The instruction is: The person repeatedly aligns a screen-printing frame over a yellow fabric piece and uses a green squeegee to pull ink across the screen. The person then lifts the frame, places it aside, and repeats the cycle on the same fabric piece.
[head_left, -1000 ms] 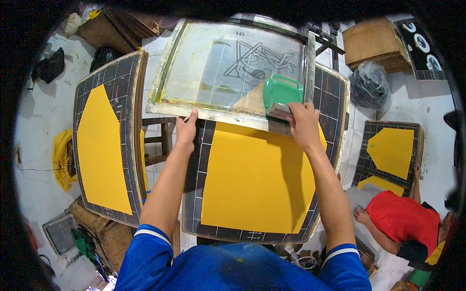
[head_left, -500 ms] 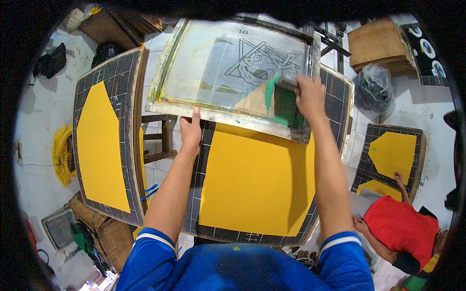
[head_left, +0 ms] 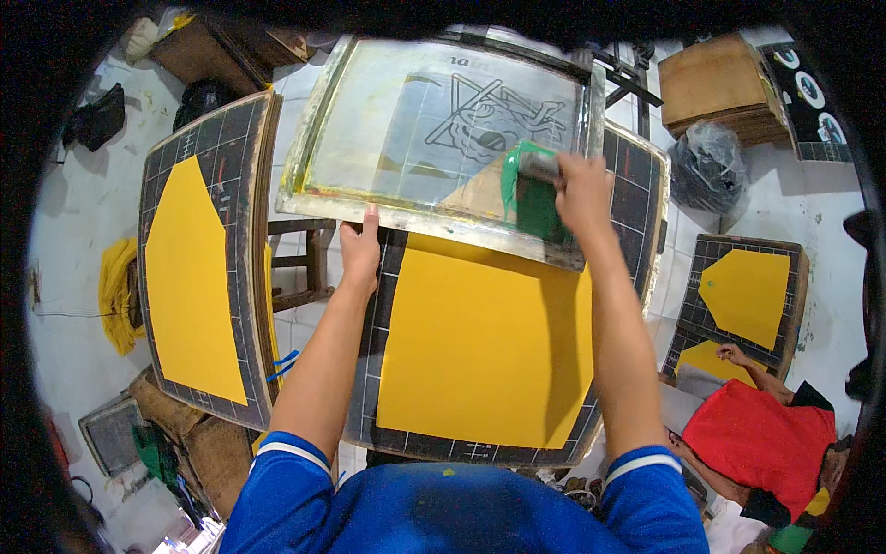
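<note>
A framed printing screen (head_left: 425, 217) with a dark line design is tilted up over a black gridded board (head_left: 637, 185). My left hand (head_left: 360, 254) grips the screen's near frame edge. My right hand (head_left: 583, 192) is closed on a squeegee (head_left: 538, 168) inside the screen, with a smear of green ink (head_left: 531, 198) beneath it. A large yellow sheet (head_left: 484, 342) lies flat on the board below the screen.
Another gridded board with a yellow sheet (head_left: 189, 282) stands to the left. A third board with yellow pieces (head_left: 748, 295) lies at the right, where a person in a red shirt (head_left: 761, 439) reaches toward it. Brown boxes (head_left: 715, 88) and a black bag (head_left: 706, 166) sit at the back right.
My right hand has pushed the squeegee up the screen, away from the near frame edge, spreading green ink. My left hand has stayed on the frame.
</note>
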Available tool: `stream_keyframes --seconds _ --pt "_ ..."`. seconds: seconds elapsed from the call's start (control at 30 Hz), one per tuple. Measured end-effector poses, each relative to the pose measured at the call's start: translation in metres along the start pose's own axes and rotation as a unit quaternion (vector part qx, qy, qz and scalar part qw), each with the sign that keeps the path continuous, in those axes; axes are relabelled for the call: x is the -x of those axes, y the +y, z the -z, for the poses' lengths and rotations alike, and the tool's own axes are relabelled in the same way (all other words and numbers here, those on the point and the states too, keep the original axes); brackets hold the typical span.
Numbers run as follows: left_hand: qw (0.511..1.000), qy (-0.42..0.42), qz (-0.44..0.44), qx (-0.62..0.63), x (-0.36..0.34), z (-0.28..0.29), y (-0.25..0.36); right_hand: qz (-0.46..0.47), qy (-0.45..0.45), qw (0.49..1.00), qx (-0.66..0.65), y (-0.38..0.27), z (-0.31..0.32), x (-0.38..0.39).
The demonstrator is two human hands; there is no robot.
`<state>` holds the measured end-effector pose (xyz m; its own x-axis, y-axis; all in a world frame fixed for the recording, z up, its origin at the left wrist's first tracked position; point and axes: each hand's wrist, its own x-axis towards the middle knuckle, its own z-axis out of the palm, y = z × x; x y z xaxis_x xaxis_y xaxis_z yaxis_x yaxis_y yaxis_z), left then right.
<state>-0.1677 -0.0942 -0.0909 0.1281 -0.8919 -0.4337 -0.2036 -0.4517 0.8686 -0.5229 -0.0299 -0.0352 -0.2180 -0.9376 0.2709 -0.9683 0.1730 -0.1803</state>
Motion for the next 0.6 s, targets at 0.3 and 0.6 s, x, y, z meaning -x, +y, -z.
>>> stream_keyframes --seconds 0.3,0.6 --pt "0.991 0.007 0.006 0.135 0.009 0.000 0.004 -0.012 -0.061 0.997 -0.045 -0.027 0.046 0.045" --pt "0.980 -0.012 -0.079 0.182 0.007 0.002 -0.009 -0.010 -0.171 0.985 0.027 -0.007 0.048 -0.025"
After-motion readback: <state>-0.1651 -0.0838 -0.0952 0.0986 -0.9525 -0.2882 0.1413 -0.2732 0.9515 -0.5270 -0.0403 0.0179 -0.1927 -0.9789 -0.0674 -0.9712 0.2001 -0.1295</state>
